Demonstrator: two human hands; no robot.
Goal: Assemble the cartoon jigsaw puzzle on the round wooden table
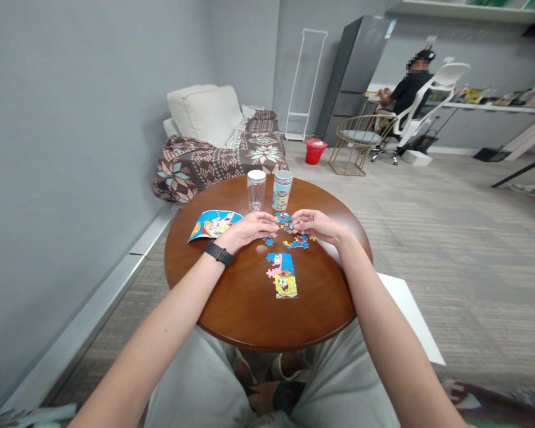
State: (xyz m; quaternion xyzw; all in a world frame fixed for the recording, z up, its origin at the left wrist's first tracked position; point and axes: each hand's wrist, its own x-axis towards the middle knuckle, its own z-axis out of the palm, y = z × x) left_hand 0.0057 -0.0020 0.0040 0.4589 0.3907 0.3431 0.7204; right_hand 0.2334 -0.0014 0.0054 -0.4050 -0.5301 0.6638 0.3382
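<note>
On a round brown table [236, 291], a small pile of loose jigsaw puzzle pieces [284, 221] lies between my hands. My left hand [252, 227] reaches in from the left, fingers stretched out to the pile's edge. At the pile's right side is my right hand [315, 224], its fingers lightly curved and apart, tips at the pieces. A few joined pieces [298, 242] lie just nearer to me. Closer still is a joined puzzle section [284, 275] with a yellow and a pink cartoon figure, its left edge uneven.
A clear jar [256, 193] with a white lid and a printed canister [282, 191] stand behind the pile. A curling picture sheet [216, 224] lies at left. Beyond are a covered sofa [258, 145], a red bin [314, 152], a gold-framed chair [361, 139] and a seated person [412, 89].
</note>
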